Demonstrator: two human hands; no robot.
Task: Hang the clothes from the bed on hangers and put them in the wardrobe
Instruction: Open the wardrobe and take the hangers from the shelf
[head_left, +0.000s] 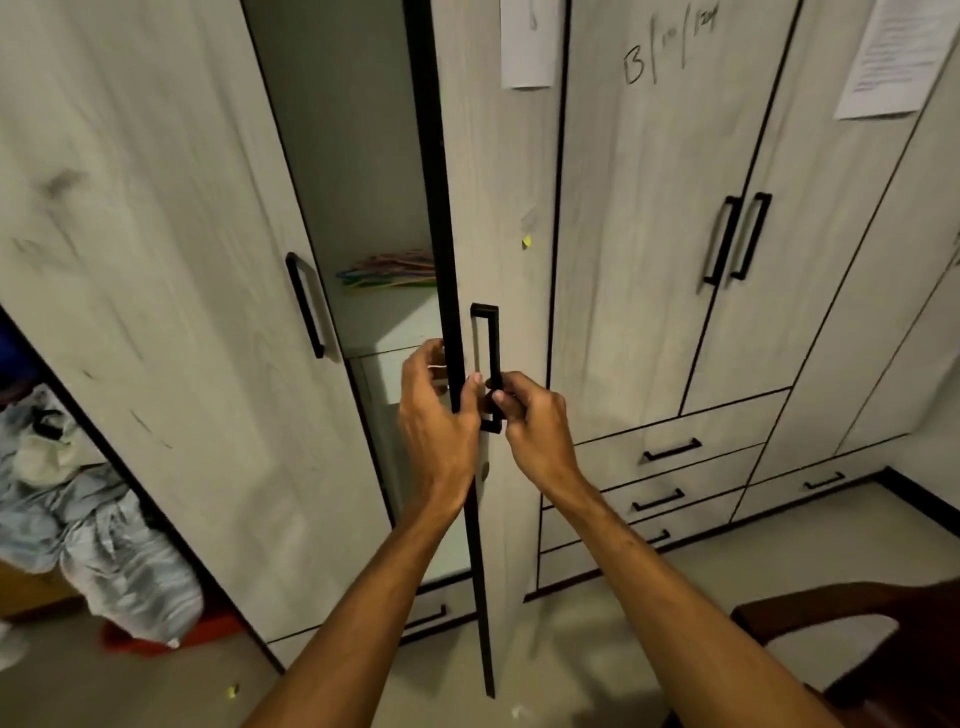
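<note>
A pale wood-grain wardrobe (156, 260) fills the view. Its right-hand door (504, 218) stands ajar, showing a narrow gap into the inside. My left hand (436, 415) curls round the black edge of that door, fingers behind it. My right hand (530, 421) grips the lower part of the door's black bar handle (488, 343). Through the gap a stack of coloured plastic hangers (389, 273) lies on a shelf. No bed and no clothes from it are in view.
The left door bears its own black handle (305, 306). More wardrobe doors and drawers (670, 452) stand to the right. Crumpled pale laundry (98, 535) is heaped at the far left over something red. A dark wooden chair (852, 639) sits at the bottom right.
</note>
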